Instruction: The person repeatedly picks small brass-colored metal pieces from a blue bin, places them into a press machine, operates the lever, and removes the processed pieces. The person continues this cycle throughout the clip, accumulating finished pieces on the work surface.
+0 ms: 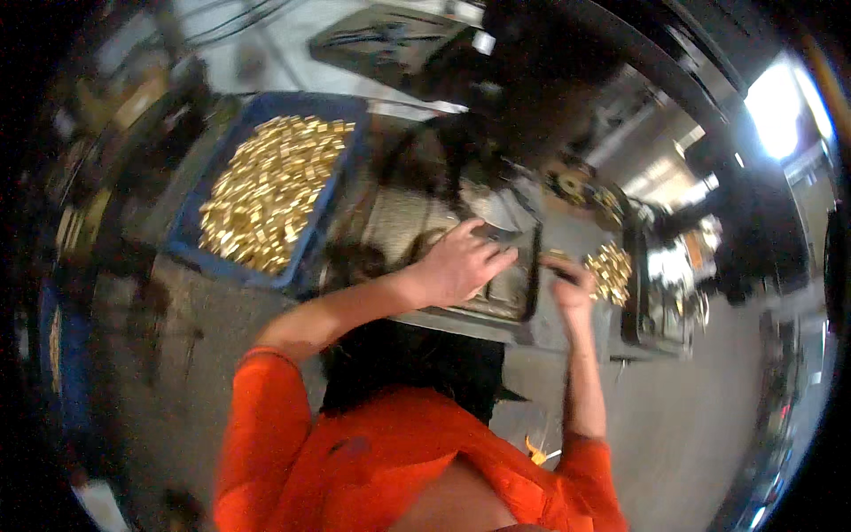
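My left hand [461, 266] reaches over a dark-rimmed metal tray [530, 301] in front of me. Its fingers are bent and closed by a grey metal piece [498, 233]; what lies inside them is hidden. Farther right, my right hand [574, 280] is closed at the tray's right side, smeared by motion. Something dark shows at its fingertips, too blurred to name. Just right of this hand lies a pile of small brass pieces [610, 273] on a grey surface. At the left, a blue bin [232, 269] holds a large heap of small shiny brass pieces [279, 191].
Dark machinery [523, 97] stands behind the tray. A second dark tray [634, 310] with shiny things sits at the right. Another blue container [66, 355] is at the far left. Beyond the bin lies a flat grey-green panel [381, 40]. A yellow object [536, 450] lies low, near my right arm.
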`<state>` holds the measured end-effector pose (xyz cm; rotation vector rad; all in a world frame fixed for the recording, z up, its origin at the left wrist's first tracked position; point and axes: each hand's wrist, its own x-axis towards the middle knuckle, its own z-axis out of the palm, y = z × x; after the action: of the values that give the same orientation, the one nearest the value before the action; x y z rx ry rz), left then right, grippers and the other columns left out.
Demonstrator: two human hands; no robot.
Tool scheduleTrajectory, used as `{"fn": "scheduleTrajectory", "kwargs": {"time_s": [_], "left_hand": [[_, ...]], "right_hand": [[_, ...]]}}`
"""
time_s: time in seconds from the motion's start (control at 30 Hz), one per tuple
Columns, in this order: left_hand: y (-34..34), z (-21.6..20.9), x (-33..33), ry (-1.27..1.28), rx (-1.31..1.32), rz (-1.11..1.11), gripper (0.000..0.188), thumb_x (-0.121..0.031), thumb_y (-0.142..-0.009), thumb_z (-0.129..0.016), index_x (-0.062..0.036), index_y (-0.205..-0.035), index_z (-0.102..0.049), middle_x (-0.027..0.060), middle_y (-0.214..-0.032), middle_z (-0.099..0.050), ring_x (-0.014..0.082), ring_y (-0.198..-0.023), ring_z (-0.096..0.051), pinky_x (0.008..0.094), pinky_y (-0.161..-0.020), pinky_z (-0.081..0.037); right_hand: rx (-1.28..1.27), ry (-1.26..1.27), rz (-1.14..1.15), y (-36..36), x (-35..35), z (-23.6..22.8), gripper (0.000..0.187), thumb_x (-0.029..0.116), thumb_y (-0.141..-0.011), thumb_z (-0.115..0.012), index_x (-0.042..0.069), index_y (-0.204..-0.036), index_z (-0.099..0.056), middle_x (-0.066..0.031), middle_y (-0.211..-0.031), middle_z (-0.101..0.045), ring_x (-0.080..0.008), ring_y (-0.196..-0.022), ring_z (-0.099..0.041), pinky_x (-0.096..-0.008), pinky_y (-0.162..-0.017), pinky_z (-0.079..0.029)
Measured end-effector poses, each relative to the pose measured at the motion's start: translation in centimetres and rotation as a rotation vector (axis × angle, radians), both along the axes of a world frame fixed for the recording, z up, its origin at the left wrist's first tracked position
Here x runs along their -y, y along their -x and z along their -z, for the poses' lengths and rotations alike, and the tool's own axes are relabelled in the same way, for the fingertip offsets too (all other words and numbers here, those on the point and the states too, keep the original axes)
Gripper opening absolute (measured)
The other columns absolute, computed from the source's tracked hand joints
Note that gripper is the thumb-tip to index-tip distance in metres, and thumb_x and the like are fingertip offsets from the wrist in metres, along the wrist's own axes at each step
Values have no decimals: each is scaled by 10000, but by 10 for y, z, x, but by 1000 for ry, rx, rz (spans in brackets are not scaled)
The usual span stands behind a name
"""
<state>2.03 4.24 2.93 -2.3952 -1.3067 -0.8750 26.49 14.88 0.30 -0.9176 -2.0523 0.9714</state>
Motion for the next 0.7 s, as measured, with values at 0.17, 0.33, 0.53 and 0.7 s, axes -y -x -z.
{"fn": "scheduleTrajectory", "kwargs": {"time_s": [0.17,0.33,0.53,0.7], "left_hand": [[113,-18,35,211,132,-349,271,-225,-737,-638,-60,-950,-607,120,-771,-619,301,-717,-589,399,-759,-468],[219,-14,46,459,327,-869,308,-258,-711,-669,-92,-968,-637,162,-909,-635,315,-857,-604,399,-787,-473],[272,29,-4,525,199,-1063,302,-250,-731,-620,-74,-976,-620,151,-939,-626,308,-878,-601,422,-764,-481],[285,53,-32,705,17,-1068,300,-257,-749,-613,-31,-947,-611,161,-947,-624,299,-905,-600,419,-784,-477]], "right_hand": [[554,-121,519,-82,-96,46,285,138,-697,-628,-7,-941,-652,-164,-862,-655,-231,-750,-626,-319,-662,-486],[536,-218,579,-125,-125,85,381,185,-635,-616,57,-992,-649,-185,-923,-635,-331,-837,-612,-371,-757,-477],[352,-194,523,-122,-104,90,363,66,-667,-555,0,-1017,-622,-130,-898,-642,-207,-800,-619,-293,-708,-479],[218,-88,367,-96,-42,51,321,-27,-634,-539,-46,-947,-610,-111,-790,-626,-188,-700,-581,-293,-670,-468]]}}
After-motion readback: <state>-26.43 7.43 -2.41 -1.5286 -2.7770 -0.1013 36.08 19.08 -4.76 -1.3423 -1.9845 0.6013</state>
